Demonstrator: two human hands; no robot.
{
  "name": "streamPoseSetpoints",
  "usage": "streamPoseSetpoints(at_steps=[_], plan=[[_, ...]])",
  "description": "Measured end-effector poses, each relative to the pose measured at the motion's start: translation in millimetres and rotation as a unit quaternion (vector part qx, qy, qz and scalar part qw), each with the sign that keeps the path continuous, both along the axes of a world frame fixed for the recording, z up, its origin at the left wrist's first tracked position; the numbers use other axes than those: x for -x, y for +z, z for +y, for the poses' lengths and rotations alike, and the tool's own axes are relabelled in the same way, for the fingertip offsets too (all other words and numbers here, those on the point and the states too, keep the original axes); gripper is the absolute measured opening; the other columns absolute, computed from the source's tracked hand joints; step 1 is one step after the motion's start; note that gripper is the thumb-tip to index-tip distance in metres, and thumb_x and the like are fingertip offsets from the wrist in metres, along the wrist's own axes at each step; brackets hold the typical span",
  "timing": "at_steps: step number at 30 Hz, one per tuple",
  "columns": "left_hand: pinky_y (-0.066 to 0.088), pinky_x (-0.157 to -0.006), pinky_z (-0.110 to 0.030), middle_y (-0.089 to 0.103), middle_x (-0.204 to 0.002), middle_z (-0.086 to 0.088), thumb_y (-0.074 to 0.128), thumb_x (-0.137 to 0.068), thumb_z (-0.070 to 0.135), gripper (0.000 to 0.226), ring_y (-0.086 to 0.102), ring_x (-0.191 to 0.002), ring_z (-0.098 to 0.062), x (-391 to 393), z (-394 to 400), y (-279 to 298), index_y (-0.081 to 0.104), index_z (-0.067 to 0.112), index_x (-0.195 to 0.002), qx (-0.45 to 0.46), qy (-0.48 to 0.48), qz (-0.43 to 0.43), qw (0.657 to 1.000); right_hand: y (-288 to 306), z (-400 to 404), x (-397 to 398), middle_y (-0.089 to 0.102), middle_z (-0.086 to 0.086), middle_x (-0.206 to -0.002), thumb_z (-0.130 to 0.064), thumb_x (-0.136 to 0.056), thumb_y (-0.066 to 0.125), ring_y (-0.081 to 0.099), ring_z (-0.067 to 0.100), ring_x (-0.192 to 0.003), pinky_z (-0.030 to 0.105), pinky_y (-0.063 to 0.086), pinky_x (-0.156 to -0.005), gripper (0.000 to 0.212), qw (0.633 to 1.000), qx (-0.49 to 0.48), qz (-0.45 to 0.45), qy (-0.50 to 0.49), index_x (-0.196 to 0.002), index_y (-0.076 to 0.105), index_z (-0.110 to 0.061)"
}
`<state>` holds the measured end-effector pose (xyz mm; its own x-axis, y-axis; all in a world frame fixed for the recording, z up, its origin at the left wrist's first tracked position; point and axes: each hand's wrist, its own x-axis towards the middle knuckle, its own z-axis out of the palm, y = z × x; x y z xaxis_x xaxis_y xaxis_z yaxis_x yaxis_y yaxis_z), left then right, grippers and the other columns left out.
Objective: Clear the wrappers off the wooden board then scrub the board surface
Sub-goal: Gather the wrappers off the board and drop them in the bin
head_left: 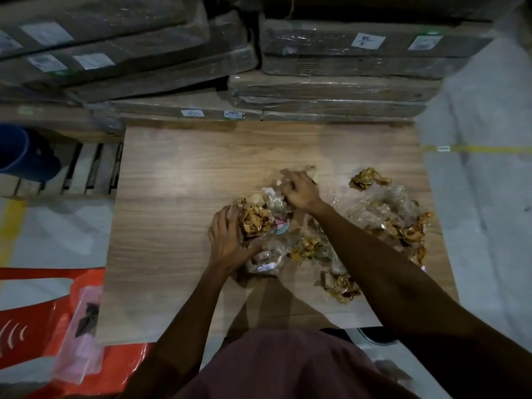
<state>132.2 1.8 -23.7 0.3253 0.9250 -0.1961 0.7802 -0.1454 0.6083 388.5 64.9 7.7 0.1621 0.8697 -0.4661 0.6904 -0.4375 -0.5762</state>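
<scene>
Left hand (pixel 227 240) grips a wrapper wad (pixel 256 221), fingers curled round it; right hand (pixel 300 191) pinches clear plastic (pixel 273 201) just beyond it. Both at mid board (pixel 172 197). Clearing barely begun: loose wrappers (pixel 383 217) litter the board's right half, more near the front edge. Scrubbing not started; no scrubber visible.

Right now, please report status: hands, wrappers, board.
Left hand grips crumpled golden wrapper bundle. Right hand pinches clear plastic wrapper. Light wooden board uncleared; loose wrappers right side.
</scene>
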Motion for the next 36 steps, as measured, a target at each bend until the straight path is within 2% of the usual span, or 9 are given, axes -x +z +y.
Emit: streamPoseSetpoints(at_steps=[4, 8, 13, 18, 21, 26, 29, 32, 36], plan=[[0.014, -0.117, -0.068, -0.01, -0.172, -0.009, 0.052, -0.053, 0.103, 0.138, -0.004, -0.157, -0.036, 12, -21, -12, -0.001, 0.036, -0.162, -0.006, -0.088, 0.051, 0.995, -8, -32, 23, 0.033, 0.008, -0.164, -0.067, -0.087, 0.036, 0.026, 0.03, -0.151, 0.055, 0.025, -0.121, 0.069, 1.0, 0.011, -0.015, 0.016, -0.143, 0.057, -0.032], [0.017, -0.115, -0.071, -0.005, -0.171, -0.015, 0.048, -0.059, 0.099, 0.131, -0.001, -0.156, -0.041, 11, -25, -14, -0.001, 0.033, -0.161, -0.005, -0.039, 0.05, 0.998, -16, -65, 38, 0.033, 0.013, -0.164, -0.072, -0.091, 0.036, 0.022, 0.03, -0.154, 0.056, 0.029, -0.12, 0.072, 0.999, -0.018, 0.026, 0.032, -0.147, 0.054, -0.029], [0.015, -0.118, -0.066, -0.003, -0.171, -0.013, 0.049, -0.069, 0.088, 0.121, -0.001, -0.157, -0.038, 1, -13, -14, 0.013, 0.022, -0.163, 0.005, 0.025, 0.01, 1.0, -10, -96, 44, -0.005, 0.01, -0.173, -0.075, -0.09, 0.053, 0.005, 0.033, -0.158, 0.057, 0.019, -0.124, 0.09, 0.996, 0.005, 0.062, 0.064, -0.163, 0.021, -0.032], [0.008, -0.121, -0.063, -0.006, -0.171, -0.012, 0.046, -0.068, 0.085, 0.121, -0.005, -0.158, -0.034, -10, -1, -14, 0.01, 0.021, -0.164, 0.037, -0.005, 0.005, 0.999, -17, -110, 39, -0.024, 0.007, -0.169, -0.083, -0.061, 0.073, -0.004, 0.039, -0.158, 0.065, 0.015, -0.121, 0.137, 0.989, 0.006, 0.0, 0.145, -0.163, -0.004, -0.035], [0.006, -0.12, -0.064, -0.006, -0.172, -0.008, 0.048, -0.065, 0.079, 0.117, -0.006, -0.158, -0.032, -15, 5, -15, 0.011, 0.026, -0.163, 0.051, -0.024, 0.005, 0.998, -27, -111, 40, -0.02, 0.009, -0.17, -0.082, -0.065, 0.073, 0.002, 0.04, -0.157, 0.065, 0.018, -0.121, 0.134, 0.987, -0.005, -0.047, 0.152, -0.164, -0.003, -0.032], [0.016, -0.121, -0.064, 0.005, -0.171, -0.009, 0.051, -0.081, 0.074, 0.102, 0.005, -0.158, -0.033, -16, 9, -23, 0.024, 0.017, -0.161, 0.011, -0.038, -0.059, 0.997, -31, -99, 44, -0.003, 0.007, -0.172, -0.086, -0.076, 0.043, 0.014, 0.034, -0.157, 0.059, 0.024, -0.117, 0.105, 0.993, -0.059, -0.044, 0.091, -0.162, 0.016, -0.031], [0.023, -0.119, -0.064, 0.007, -0.172, -0.009, 0.047, -0.085, 0.08, 0.1, 0.01, -0.158, -0.032, -18, 13, -23, 0.024, 0.018, -0.16, -0.014, -0.031, -0.08, 0.996, -25, -85, 50, -0.005, 0.001, -0.172, -0.069, -0.08, 0.06, 0.014, 0.031, -0.157, 0.058, 0.022, -0.119, 0.099, 0.996, -0.052, 0.001, 0.074, -0.161, 0.018, -0.03], [0.018, -0.119, -0.06, -0.005, -0.172, -0.005, 0.048, -0.071, 0.092, 0.116, 0.006, -0.157, -0.033, -17, 17, -14, 0.016, 0.026, -0.161, -0.012, -0.047, -0.058, 0.997, -14, -67, 49, -0.006, 0.001, -0.172, -0.048, -0.078, 0.082, 0.009, 0.03, -0.158, 0.064, 0.022, -0.12, 0.109, 0.992, -0.018, -0.015, 0.127, -0.163, 0.015, -0.031], [0.016, -0.119, -0.065, -0.013, -0.171, -0.004, 0.058, -0.054, 0.095, 0.133, 0.0, -0.157, -0.035, -15, 28, -10, 0.017, 0.027, -0.161, -0.007, -0.084, 0.006, 0.996, 14, -66, 32, 0.002, 0.007, -0.173, -0.051, -0.076, 0.084, 0.002, 0.033, -0.158, 0.064, 0.01, -0.123, 0.113, 0.977, 0.026, -0.086, 0.191, -0.163, 0.014, -0.034]])
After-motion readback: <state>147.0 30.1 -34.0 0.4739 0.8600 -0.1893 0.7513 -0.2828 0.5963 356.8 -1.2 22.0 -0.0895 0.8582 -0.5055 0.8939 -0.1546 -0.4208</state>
